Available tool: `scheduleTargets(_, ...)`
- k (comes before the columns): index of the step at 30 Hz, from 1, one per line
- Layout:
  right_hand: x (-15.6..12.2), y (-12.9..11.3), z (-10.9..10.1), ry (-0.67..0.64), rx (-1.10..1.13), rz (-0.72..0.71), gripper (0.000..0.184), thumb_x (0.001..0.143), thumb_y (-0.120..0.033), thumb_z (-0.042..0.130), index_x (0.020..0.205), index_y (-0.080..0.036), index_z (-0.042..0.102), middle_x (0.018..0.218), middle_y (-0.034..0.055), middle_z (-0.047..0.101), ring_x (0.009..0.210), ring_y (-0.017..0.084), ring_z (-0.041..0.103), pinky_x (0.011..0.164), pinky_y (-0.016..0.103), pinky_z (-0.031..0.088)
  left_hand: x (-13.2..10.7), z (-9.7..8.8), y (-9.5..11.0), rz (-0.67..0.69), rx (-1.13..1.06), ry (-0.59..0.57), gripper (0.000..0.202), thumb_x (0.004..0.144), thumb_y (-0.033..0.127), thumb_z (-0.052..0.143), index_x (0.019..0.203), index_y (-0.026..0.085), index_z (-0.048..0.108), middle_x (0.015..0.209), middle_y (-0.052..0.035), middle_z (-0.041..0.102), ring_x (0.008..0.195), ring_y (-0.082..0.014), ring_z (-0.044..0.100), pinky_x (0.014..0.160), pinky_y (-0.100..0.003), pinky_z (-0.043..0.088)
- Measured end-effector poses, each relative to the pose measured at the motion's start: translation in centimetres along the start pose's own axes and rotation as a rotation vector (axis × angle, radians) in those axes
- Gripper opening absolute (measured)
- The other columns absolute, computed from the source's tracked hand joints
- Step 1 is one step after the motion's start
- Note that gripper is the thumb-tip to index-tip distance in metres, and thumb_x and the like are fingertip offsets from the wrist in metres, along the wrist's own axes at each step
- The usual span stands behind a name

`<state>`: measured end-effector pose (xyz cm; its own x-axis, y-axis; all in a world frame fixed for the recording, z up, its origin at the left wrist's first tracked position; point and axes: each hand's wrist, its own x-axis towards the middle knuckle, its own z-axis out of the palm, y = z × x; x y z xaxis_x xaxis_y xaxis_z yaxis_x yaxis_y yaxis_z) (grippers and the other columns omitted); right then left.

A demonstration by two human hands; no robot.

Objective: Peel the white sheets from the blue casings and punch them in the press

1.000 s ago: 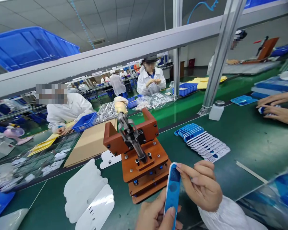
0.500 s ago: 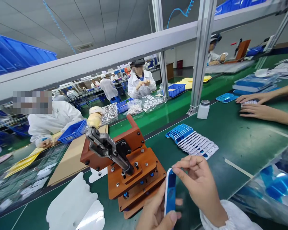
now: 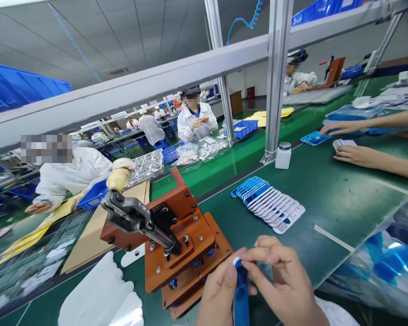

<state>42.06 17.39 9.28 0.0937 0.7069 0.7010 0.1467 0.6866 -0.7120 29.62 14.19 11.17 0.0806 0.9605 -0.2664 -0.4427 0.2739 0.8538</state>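
Note:
Both my hands, my left hand [image 3: 220,295] and my right hand [image 3: 281,281], are low in the view, close together. Their fingertips pinch the top end of a blue-and-white flat strip [image 3: 241,301], which hangs down between them, its lower end cut off by the frame. Just left of my left hand stands a brown jig plate [image 3: 183,253] with a steel toggle clamp [image 3: 139,217], whose handle has a yellow wrapped grip [image 3: 118,179]. A fanned row of similar blue-and-white cards [image 3: 268,203] lies farther forward on the green bench mat [image 3: 326,213].
A white bottle [image 3: 283,155] stands by an aluminium upright [image 3: 276,77]. A co-worker's hands [image 3: 347,140] work at the right among blue pieces. White scalloped sheets [image 3: 100,299] lie at lower left, a plastic bag of blue pieces [image 3: 384,262] at lower right.
My right hand has moved from the strip's side to its top end, and both hands now pinch there. The view has turned left. The co-worker's upper hand has moved toward the blue pieces.

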Motion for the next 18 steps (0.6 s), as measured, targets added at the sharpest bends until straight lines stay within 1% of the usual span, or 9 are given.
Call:
scheduleTargets(2,0.2,-0.1,-0.3,-0.02,-0.065,-0.112,0.031,0.078,-0.006,0.057,0.086,-0.025,0.035,0.076,-0.0027,0.069,0.076,0.016,0.059,0.073,0.035,0.052,-0.2,0.5,0.2,0.007,-0.011,0.035,0.05,0.071,0.052,0.068,0.105,0.016,0.07,0.093,-0.0104,0.07,0.072,-0.0172,0.062,0.073,-0.031,0.048)
scheduleTargets(5,0.4,0.1,-0.5,-0.043,-0.18,-0.229,0.031,0.077,-0.001,0.056,0.082,-0.025,0.037,0.075,-0.005,0.069,0.064,0.013,0.056,0.074,0.036,0.05,-0.3,1.2,0.6,-0.035,-0.067,0.08,0.047,0.069,0.05,0.071,0.102,0.017,0.071,0.095,-0.0094,0.07,0.082,-0.0205,0.062,0.081,-0.034,0.048)
scheduleTargets(8,0.7,0.1,-0.6,-0.067,-0.286,-0.315,0.026,0.078,-0.002,0.054,0.073,-0.024,0.042,0.077,-0.0051,0.071,0.053,0.01,0.053,0.07,0.036,0.049,-0.4,1.6,0.8,-0.064,-0.102,0.09,0.042,0.069,0.048,0.072,0.1,0.019,0.072,0.09,-0.0071,0.07,0.08,-0.0179,0.062,0.086,-0.032,0.046)
scheduleTargets(10,0.9,0.0,-0.6,-0.047,-0.311,-0.365,0.028,0.078,-0.002,0.055,0.066,-0.023,0.041,0.079,-0.006,0.071,0.052,0.01,0.056,0.066,0.034,0.048,-0.4,1.6,0.9,-0.077,-0.1,0.092,0.042,0.071,0.047,0.071,0.101,0.018,0.071,0.086,-0.0062,0.069,0.076,-0.0157,0.06,0.085,-0.031,0.045)
scheduleTargets(13,1.1,-0.1,-0.7,-0.017,-0.322,-0.407,0.03,0.077,-0.004,0.056,0.061,-0.023,0.04,0.078,-0.0082,0.071,0.05,0.009,0.057,0.059,0.032,0.048,-0.4,1.7,1.0,-0.119,-0.108,0.09,0.044,0.074,0.047,0.067,0.105,0.016,0.069,0.086,-0.0071,0.068,0.078,-0.0171,0.06,0.083,-0.03,0.045)
scheduleTargets(15,1.2,-0.1,-0.9,-0.034,-0.351,-0.425,0.027,0.077,-0.005,0.056,0.063,-0.025,0.046,0.077,-0.0089,0.071,0.046,0.009,0.056,0.056,0.031,0.048,-0.3,1.8,0.9,-0.13,-0.126,0.088,0.043,0.076,0.047,0.066,0.105,0.015,0.069,0.089,-0.0085,0.068,0.086,-0.02,0.06,0.087,-0.031,0.043)
scheduleTargets(18,1.1,0.2,-1.3,-0.062,-0.401,-0.445,0.025,0.079,-0.003,0.054,0.075,-0.027,0.054,0.076,-0.0091,0.071,0.042,0.008,0.052,0.054,0.03,0.048,-0.2,2.0,0.6,-0.137,-0.153,0.087,0.039,0.077,0.044,0.066,0.103,0.015,0.07,0.088,-0.0092,0.069,0.094,-0.0223,0.06,0.092,-0.033,0.041)
